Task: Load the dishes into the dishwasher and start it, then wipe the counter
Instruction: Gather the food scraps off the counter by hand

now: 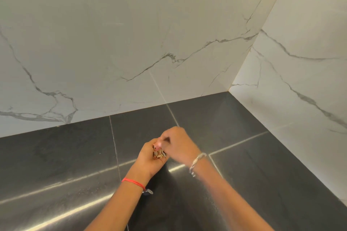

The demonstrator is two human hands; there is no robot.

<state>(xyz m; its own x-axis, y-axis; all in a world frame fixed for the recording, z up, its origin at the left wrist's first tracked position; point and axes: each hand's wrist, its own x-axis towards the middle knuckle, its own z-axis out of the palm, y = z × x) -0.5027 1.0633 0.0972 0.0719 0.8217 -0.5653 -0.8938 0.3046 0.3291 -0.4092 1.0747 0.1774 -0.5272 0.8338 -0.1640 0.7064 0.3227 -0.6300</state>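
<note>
My left hand [148, 157] is cupped palm up over the dark tiled counter [65, 155] and holds a small heap of food scraps [158, 153], pale and reddish bits. My right hand [178, 143] hovers right beside it, fingers curled down with the fingertips pinched at the top of the heap. I cannot tell whether the right fingers hold a scrap. A red string sits on my left wrist and a silver bracelet on my right. No dishes and no dishwasher are in view.
White marble-look walls [131, 43] meet in a corner at the right [230, 90] and border the counter at the back and right. Pale grout lines cross the dark tiles. Light glints off the counter near its front.
</note>
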